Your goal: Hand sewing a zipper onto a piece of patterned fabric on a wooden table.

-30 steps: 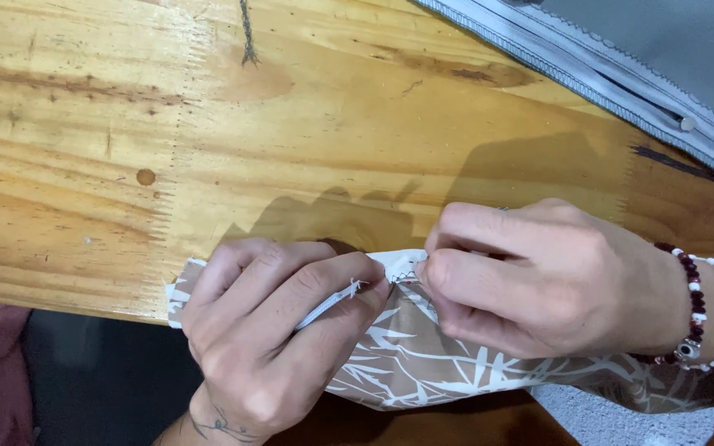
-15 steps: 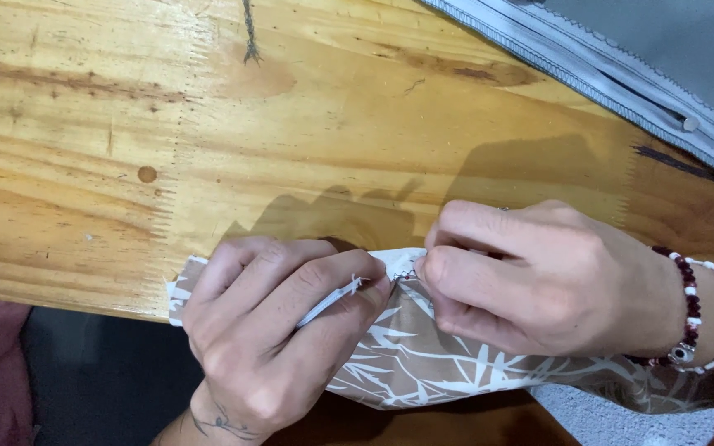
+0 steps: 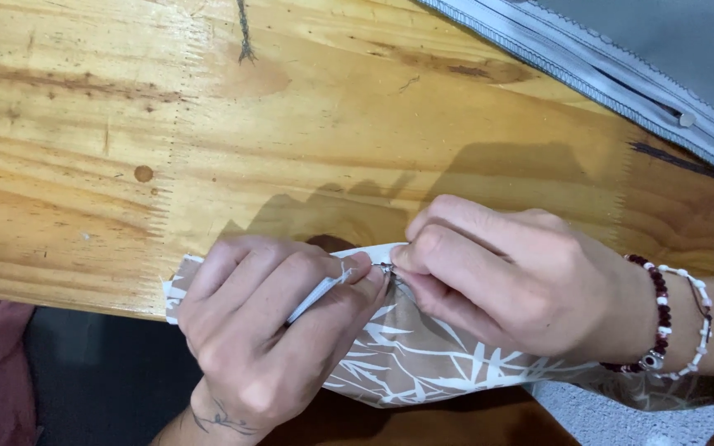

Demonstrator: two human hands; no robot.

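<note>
both hands pinch the patterned brown fabric point(image 3: 423, 355) at the table's point(image 3: 291, 124) near edge; left hand point(image 3: 266, 339) clamps the fold steady, right hand point(image 3: 514, 281) grips something tiny, maybe a needle.

The left hand point(image 3: 270, 334) covers much of the cloth point(image 3: 423, 359), and the right hand point(image 3: 514, 285) hides its right part. Between the fingertips a small dark metal thing point(image 3: 386, 267) shows, too small to tell what it is. The grey fabric point(image 3: 621, 49) at far right is cut off by the edge. Both forearms run out of view
</note>
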